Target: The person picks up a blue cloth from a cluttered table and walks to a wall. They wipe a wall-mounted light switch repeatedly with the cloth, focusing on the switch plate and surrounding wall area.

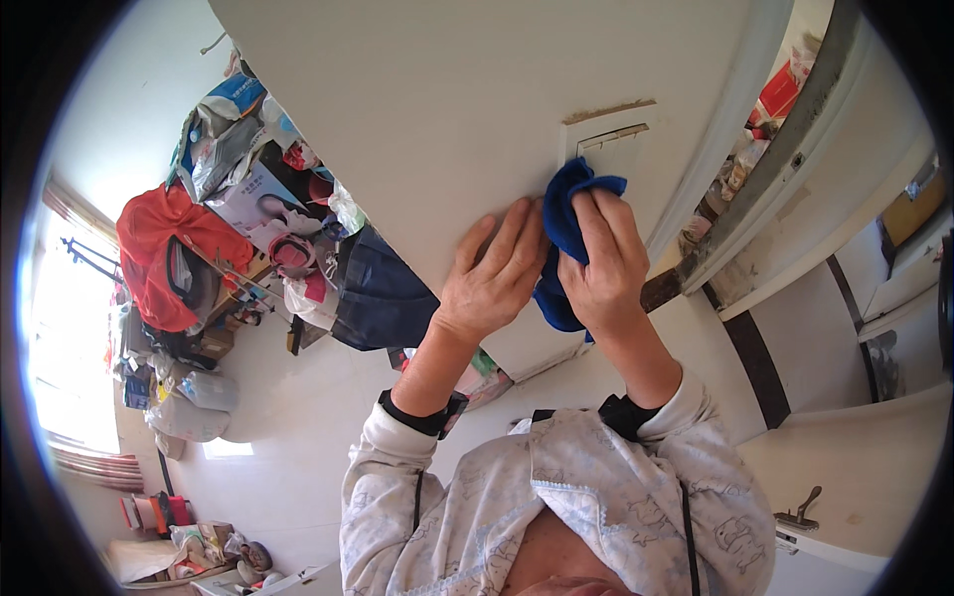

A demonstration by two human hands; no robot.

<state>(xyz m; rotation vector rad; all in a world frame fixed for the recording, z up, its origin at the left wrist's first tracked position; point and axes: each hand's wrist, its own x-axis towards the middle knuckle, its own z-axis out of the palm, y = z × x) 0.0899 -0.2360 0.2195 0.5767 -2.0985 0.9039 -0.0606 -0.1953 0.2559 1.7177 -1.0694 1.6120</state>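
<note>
A blue cloth (566,214) is bunched in my right hand (606,263), pressed to the white wall (447,109). Its top edge reaches the lower part of a square white switch plate (614,139), and a loose end hangs below my fingers. Brownish marks run along the plate's upper edge. My left hand (494,273) lies flat on the wall just left of the cloth, fingers stretched upward and slightly apart, holding nothing. Both wrists wear dark bands.
Left of the wall's corner, bags, boxes and a red cloth (164,258) are piled up beside a dark blue bag (383,293). A bright window (75,328) is at far left. To the right stand a door frame (755,219) and a door with a metal handle (800,512).
</note>
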